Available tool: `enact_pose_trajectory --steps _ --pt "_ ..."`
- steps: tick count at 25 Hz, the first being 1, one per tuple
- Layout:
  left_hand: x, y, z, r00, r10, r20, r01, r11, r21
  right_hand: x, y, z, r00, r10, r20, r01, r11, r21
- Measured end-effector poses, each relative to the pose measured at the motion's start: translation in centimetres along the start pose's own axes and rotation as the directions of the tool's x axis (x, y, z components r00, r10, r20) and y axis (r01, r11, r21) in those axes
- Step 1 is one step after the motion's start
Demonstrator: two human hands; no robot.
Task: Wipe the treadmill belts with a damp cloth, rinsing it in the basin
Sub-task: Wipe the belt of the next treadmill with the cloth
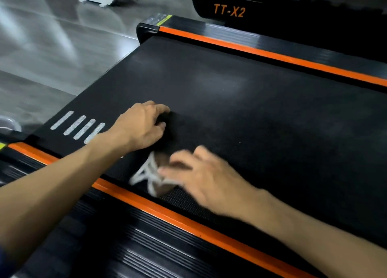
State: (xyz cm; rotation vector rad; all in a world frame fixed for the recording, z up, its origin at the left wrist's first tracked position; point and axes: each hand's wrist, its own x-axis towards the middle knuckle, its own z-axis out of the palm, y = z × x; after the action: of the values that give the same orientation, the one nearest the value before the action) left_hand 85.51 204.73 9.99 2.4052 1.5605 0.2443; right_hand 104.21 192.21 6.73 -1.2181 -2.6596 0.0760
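A person's left hand (140, 127) grips a dark cloth (178, 129) on the treadmill belt (240, 93), while the blurred right hand (201, 173), fingers loosely spread, touches the belt logo; unrinsed, the cloth may smear grime.

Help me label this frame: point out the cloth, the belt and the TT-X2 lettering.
cloth (184, 129): head view, dark fabric right of the left hand (139, 126).
belt (251, 85): head view, bare middle.
TT-X2 lettering (229, 10): head view, middle of orange letters.
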Motion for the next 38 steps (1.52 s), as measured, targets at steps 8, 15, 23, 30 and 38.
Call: enact_pose_trajectory --steps 8,15,23,30,38 --pt "-0.2 2.4 0.6 0.996 0.058 0.072 -0.060 0.998 0.026 -1.5 16.9 -2.7 0.787 0.529 -0.316 -0.580 0.809 -0.091" --pt "1.9 4.0 0.1 0.982 -0.186 -0.018 0.183 0.975 -0.123 2.4 9.9 -0.5 0.924 0.338 -0.179 -0.336 0.941 0.041" --pt "1.8 3.4 2.3 0.995 -0.101 -0.027 0.103 0.987 0.127 2.5 19.0 -2.5 0.906 0.361 -0.223 -0.388 0.917 -0.091" --pt "3.0 2.4 1.7 0.995 -0.075 -0.070 0.089 0.972 0.218 4.0 20.9 -2.3 0.697 0.670 -0.254 -0.688 0.725 0.024" --pt "2.6 2.2 2.3 0.979 -0.081 -0.189 0.115 0.977 0.177 4.2 19.2 -2.0 0.950 0.271 -0.155 -0.281 0.959 -0.047"
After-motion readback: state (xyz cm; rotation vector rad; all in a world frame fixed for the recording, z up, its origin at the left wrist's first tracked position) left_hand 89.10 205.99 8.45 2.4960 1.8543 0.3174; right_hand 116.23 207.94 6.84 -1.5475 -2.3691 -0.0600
